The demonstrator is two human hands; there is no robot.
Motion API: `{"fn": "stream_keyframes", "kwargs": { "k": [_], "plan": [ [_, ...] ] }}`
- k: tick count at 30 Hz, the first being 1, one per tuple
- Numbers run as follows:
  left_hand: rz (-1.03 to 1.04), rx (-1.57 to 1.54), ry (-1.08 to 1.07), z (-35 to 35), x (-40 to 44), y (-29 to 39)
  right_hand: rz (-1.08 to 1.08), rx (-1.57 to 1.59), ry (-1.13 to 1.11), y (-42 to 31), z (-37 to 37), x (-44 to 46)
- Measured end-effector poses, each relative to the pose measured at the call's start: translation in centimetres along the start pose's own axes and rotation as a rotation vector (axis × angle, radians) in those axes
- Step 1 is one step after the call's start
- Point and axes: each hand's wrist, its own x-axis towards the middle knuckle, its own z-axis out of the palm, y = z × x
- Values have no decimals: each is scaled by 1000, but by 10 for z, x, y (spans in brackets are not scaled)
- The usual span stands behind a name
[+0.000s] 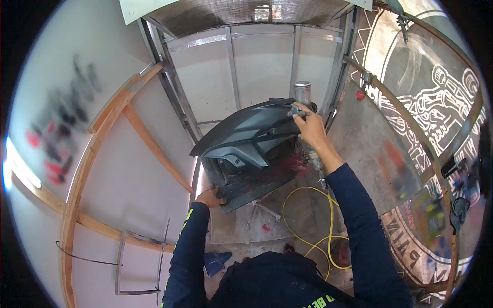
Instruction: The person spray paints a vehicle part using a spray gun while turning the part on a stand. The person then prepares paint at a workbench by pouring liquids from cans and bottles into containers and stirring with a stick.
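My right hand (309, 123) is wrapped round a spray gun with a metal cup (303, 92) on top, held at the right end of a dark grey moulded panel (246, 126). The panel rests on a dark, paint-stained board (257, 187) on a stand. At the board's near left corner, my left hand (209, 197) has its fingers bent over the edge. What lies under those fingers is hidden.
A yellow hose (331, 220) loops across the floor at the right. Wooden beams (82, 190) and a metal frame (120, 262) stand at the left. A blue object (216, 262) lies near my feet. Metal-framed white walls (205, 77) enclose the back.
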Motion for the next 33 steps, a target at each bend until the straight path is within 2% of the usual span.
{"fn": "stream_keyframes", "kwargs": {
  "k": [7,16,19,20,21,24,27,30,33],
  "plan": [
    [25,15,83,6,-2,-2,-16,76,-112,-39,32,-15],
    [-28,37,66,15,4,-3,-102,121,-267,-87,79,-34],
    [26,36,100,8,-3,1,-120,120,-343,-111,91,-42],
    [8,6,52,5,-5,5,-118,116,-383,-117,94,-45],
    [-9,-23,3,4,-5,4,-216,161,-349,-120,103,-47],
    [32,13,58,7,-3,0,-191,127,-425,-132,119,-53],
    [32,-37,97,8,-9,2,-261,156,-413,-135,145,-62],
    [-2,-82,12,1,-14,5,-292,116,-439,-141,167,-74],
    [16,-57,58,6,-10,2,-279,170,-541,-142,175,-84]
  ]
}}
